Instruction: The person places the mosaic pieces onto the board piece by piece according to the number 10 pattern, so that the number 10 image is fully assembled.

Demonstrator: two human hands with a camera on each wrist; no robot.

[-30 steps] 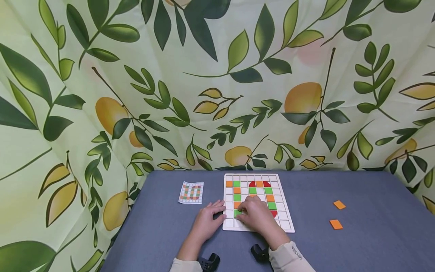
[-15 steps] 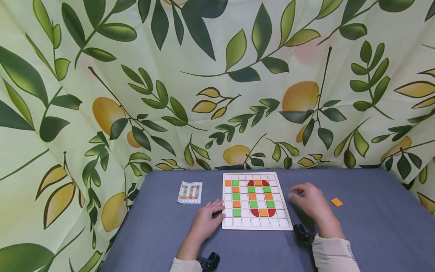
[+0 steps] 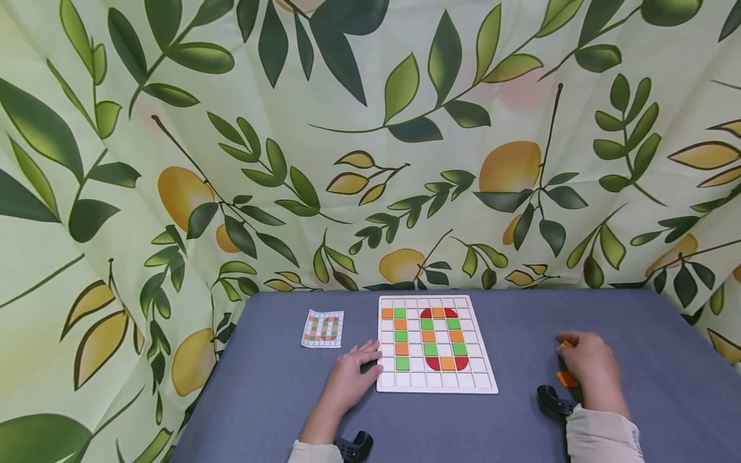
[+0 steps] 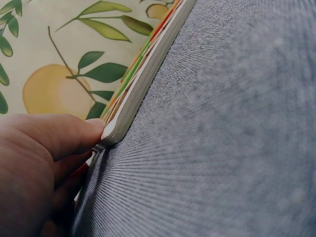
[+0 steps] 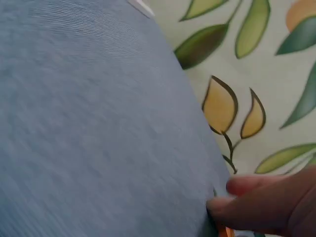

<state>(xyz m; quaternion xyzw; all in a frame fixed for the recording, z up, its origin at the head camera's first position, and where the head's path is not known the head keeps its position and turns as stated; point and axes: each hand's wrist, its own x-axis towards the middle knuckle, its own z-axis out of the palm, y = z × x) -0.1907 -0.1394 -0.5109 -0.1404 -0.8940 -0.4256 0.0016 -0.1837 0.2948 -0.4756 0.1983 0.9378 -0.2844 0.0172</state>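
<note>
A white grid board [image 3: 389,379] lies on the table, with orange, green and red tiles forming a column and a ring on it. My left hand [image 3: 350,379] rests at its left edge, fingers extended and spread. In the left wrist view the thumb [image 4: 84,131] touches the board's corner. Over on the right, my right hand [image 3: 593,366] has its fingertips at an orange square tile [image 3: 567,345], pinching it close over the table. The hand covers most of that tile. A second orange tile [image 3: 567,379] lies nearer, partly hidden by the same hand.
A small printed card [image 3: 322,329] with a coloured grid pattern lies left of the board. Blue-grey cloth covers the table [image 3: 278,399]. Behind it hangs a leaf-patterned curtain [image 3: 324,212]. A black wrist device [image 3: 556,402] sits by the right sleeve.
My right hand has moved from the board's lower middle rightward to the loose orange tile. An orange tile now shows at the ring's bottom. My left hand stays at the board's edge.
</note>
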